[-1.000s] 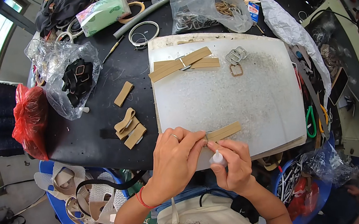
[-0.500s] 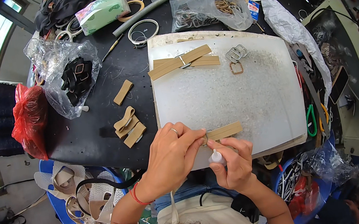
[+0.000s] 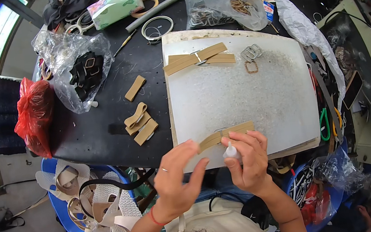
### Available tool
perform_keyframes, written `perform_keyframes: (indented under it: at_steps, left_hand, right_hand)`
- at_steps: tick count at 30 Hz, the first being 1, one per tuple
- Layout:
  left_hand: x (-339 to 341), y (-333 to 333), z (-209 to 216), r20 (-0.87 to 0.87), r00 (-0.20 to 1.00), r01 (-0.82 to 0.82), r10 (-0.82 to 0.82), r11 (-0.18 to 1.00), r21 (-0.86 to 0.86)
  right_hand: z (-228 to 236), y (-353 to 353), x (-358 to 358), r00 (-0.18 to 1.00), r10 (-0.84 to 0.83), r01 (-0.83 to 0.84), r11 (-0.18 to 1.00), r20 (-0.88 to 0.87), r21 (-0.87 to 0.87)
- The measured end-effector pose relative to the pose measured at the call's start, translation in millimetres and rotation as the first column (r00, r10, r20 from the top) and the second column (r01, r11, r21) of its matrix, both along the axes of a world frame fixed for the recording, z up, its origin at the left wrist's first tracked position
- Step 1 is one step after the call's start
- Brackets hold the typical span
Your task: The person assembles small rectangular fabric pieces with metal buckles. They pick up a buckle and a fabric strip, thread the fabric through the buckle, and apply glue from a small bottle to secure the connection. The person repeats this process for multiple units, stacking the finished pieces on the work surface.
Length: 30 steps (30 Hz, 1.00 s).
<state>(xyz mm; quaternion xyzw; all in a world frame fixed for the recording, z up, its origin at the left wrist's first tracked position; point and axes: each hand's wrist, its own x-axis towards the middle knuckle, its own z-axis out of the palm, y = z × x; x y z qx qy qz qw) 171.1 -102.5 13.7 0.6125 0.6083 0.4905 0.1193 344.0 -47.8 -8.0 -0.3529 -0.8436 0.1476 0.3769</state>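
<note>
A tan strap (image 3: 242,127) lies near the front edge of the white board, with a thin metal buckle (image 3: 220,130) around its middle. My right hand (image 3: 251,163) holds a small white squeeze bottle (image 3: 230,151), its nozzle pointing up, while its fingertips rest on the strap beside the buckle. At the strap's left end is my left hand (image 3: 177,177), open, thumb apart from the slightly blurred fingers, and nothing shows in it. Farther back, two tan straps (image 3: 214,51) lie crossed at another buckle.
The white board (image 3: 281,99) also bears several loose metal buckles (image 3: 251,53). Folded tan strap pieces (image 3: 143,128) lie left of it. Behind stands a clear bag (image 3: 246,11) of metal parts. A red plastic bag (image 3: 35,118) sits at the table's left edge, above a blue tub (image 3: 53,171).
My left hand has let go of the strap and moved left, its fingers spreading. More of the strap's left part shows. My right hand keeps the bottle. The whole view has shifted slightly.
</note>
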Motion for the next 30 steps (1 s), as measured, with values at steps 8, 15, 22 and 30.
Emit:
perform_keyframes:
  at_steps: [8, 15, 22, 30]
  left_hand:
    - [12, 25, -12, -0.151, 0.969, 0.211, -0.195, 0.972, 0.098]
    - [-6, 21, -9, -0.136, 0.929, 0.334, -0.345, 0.937, -0.102]
    - [-12, 31, -18, -0.231, 0.931, 0.296, -0.284, 0.955, 0.018]
    - [-3, 31, -13, -0.33, 0.909, 0.26, -0.256, 0.965, -0.034]
  right_hand:
    - [7, 4, 5, 0.995, -0.037, 0.016, 0.978, -0.094, -0.208]
    - [5, 4, 6, 0.992, -0.025, -0.001, 0.98, -0.127, -0.198]
    - [6, 3, 6, 0.992, -0.016, -0.014, 0.971, -0.125, -0.238]
    - [5, 4, 7, 0.991, -0.012, -0.019, 0.973, -0.133, -0.229]
